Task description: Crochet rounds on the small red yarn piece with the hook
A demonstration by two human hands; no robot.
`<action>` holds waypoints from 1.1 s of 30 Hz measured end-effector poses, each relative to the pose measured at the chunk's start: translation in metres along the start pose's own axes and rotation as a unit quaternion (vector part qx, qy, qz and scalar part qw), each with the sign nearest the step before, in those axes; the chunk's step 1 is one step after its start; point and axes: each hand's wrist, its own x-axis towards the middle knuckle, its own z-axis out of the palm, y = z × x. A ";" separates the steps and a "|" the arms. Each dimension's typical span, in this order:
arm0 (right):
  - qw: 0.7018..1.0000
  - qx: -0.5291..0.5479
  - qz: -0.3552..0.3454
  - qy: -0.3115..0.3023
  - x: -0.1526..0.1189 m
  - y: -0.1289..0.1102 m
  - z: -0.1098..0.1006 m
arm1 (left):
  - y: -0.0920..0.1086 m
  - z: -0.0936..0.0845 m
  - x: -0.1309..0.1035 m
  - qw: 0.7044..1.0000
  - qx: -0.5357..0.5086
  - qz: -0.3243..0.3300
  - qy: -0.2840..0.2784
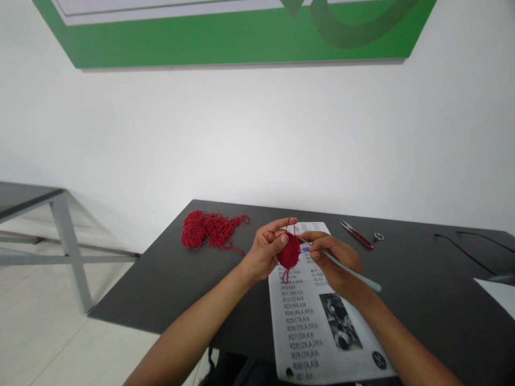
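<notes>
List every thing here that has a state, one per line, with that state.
Left hand: closed on the red crochet piece, held above the sheet.
Right hand: gripping the hook, tip at the piece.
Yarn pile: loose and tangled, lying on the table.
Pattern sheet: flat, printed side up, overhanging the near edge.
Snips: lying flat, untouched.
Ring: lying beside the snips.
</notes>
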 end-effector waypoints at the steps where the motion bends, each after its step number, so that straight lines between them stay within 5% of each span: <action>1: 1.000 0.007 0.009 -0.004 0.000 -0.001 0.000 | 0.000 0.000 0.000 1.000 -0.006 -0.007 0.001; 15: 0.993 0.085 0.076 0.006 -0.007 0.002 0.007 | 0.006 -0.004 0.001 0.994 -0.086 -0.055 -0.029; 22: 0.948 0.281 0.145 0.034 -0.002 0.003 0.019 | -0.001 -0.008 0.000 0.987 -0.128 -0.086 -0.032; 28: 0.900 0.375 0.198 0.098 0.006 0.004 0.025 | -0.005 -0.005 0.004 0.999 0.009 -0.024 -0.037; 33: 0.947 0.254 0.155 0.121 0.002 0.018 0.022 | -0.004 -0.006 0.008 0.986 0.159 0.056 0.010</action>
